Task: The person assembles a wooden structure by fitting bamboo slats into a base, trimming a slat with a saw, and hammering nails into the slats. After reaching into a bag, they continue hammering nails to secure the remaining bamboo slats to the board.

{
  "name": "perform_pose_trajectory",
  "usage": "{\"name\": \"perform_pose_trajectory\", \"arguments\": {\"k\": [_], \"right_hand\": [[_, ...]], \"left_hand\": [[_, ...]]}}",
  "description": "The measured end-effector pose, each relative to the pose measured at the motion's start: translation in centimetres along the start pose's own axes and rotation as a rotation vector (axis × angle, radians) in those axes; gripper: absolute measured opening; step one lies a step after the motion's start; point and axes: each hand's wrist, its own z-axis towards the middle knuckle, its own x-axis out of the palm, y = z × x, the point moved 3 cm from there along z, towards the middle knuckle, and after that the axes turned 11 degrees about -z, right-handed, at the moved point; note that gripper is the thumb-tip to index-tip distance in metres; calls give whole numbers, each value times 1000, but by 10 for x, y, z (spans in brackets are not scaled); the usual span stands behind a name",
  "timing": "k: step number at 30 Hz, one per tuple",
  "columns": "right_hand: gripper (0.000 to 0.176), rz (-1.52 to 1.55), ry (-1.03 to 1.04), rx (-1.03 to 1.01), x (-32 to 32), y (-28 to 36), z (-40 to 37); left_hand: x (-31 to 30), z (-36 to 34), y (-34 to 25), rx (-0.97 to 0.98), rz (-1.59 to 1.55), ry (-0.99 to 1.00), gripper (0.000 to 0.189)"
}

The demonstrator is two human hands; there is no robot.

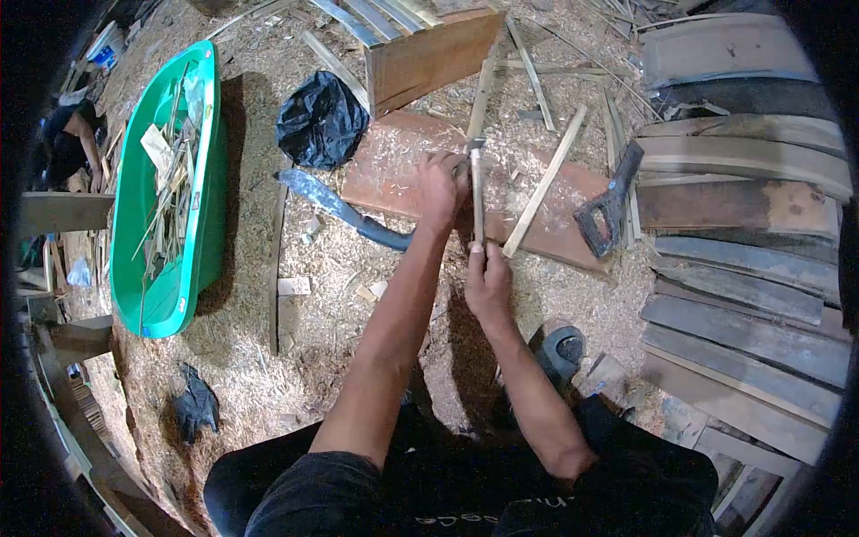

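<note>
My right hand (489, 283) is wrapped round the lower end of a hammer (478, 192), its long pale handle pointing away from me and a small metal head at the far end. Just left of the head, my left hand (442, 190) is closed low over a reddish wooden board (394, 170); whatever its fingers hold is hidden. Wood shavings dot the board, which lies on the ground. On its right part rest a thin wood strip (546, 179) and a dark tool with a loop handle (608, 206). A curved blue-grey object (331, 211) lies left of my left forearm.
A green plastic tub (208, 161) with wood scraps stands left. Beyond the board are a black plastic bag (324, 120) and an upright wooden panel (434, 61). Planks (734, 206) line the right side. Another person (73, 139) is at far left. Shavings cover the ground.
</note>
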Motion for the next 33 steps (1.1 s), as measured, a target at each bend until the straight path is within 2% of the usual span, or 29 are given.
{"name": "perform_pose_trajectory", "arguments": {"k": [2, 6, 11, 14, 18, 21, 24, 28, 33], "right_hand": [[33, 75, -58, 4, -2, 2, 0], [32, -99, -16, -63, -2, -3, 10], [32, 45, -58, 12, -15, 24, 1], [33, -65, -30, -34, -4, 5, 4], [33, 0, 38, 106, -15, 24, 1], [31, -121, -15, -15, -5, 11, 0], [31, -11, -51, -43, -5, 14, 0], [32, -101, 32, 2, -10, 13, 2], [30, -26, 6, -15, -8, 11, 1]], "left_hand": [[4, -3, 8, 9, -44, -1, 13], [7, -4, 9, -37, 5, 35, 15], [1, -5, 5, -37, 39, 91, 21], [12, -6, 15, -61, -4, 89, 22], [7, -5, 13, -19, -10, 89, 20], [6, -4, 6, -62, 57, 86, 17], [6, -4, 8, 3, 69, 31, 14], [6, -4, 7, -16, 34, 25, 13], [5, -2, 5, -10, 33, 35, 14]]}}
